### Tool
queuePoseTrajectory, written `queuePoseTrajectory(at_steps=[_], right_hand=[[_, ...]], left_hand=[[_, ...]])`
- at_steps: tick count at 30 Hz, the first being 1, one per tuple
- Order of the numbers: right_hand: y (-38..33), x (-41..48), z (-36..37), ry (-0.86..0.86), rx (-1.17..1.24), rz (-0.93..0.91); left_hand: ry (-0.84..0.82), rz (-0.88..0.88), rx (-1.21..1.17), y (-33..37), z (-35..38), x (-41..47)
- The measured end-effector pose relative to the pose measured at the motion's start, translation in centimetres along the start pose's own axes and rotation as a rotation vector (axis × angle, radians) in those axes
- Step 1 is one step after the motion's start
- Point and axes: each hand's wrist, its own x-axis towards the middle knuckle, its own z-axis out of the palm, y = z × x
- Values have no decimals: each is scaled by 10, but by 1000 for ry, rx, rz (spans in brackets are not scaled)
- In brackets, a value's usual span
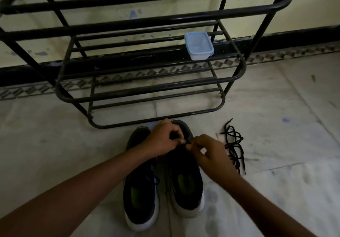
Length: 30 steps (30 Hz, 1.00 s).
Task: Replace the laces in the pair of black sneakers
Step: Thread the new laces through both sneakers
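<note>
Two black sneakers with white soles stand side by side on the floor, toes pointing away from me: the left sneaker [140,190] and the right sneaker [186,183]. Both my hands work over the front of the right sneaker. My left hand [163,137] has its fingers curled at the eyelet area and pinches a black lace there. My right hand [209,154] pinches the same lace from the right side. The lace between my fingertips is mostly hidden. A loose pile of black laces [234,145] lies on the floor right of the shoes.
A black metal shoe rack [152,88] stands just beyond the shoes against the wall. A small clear plastic container with a blue lid [198,45] sits on its lower shelf. Pale, stained floor tiles [287,145] spread around.
</note>
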Motion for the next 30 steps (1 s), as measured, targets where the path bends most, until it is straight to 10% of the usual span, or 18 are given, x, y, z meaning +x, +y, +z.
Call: queuePoseTrajectory(at_steps=[16, 23, 30], right_hand=[[16, -40, 48, 206, 98, -191], [12, -42, 44, 173, 83, -198], [2, -42, 41, 103, 52, -162]], left_hand=[[-29, -188, -531, -9, -6, -12], [-13, -34, 264, 5, -26, -24], [-53, 49, 133, 16, -36, -33]])
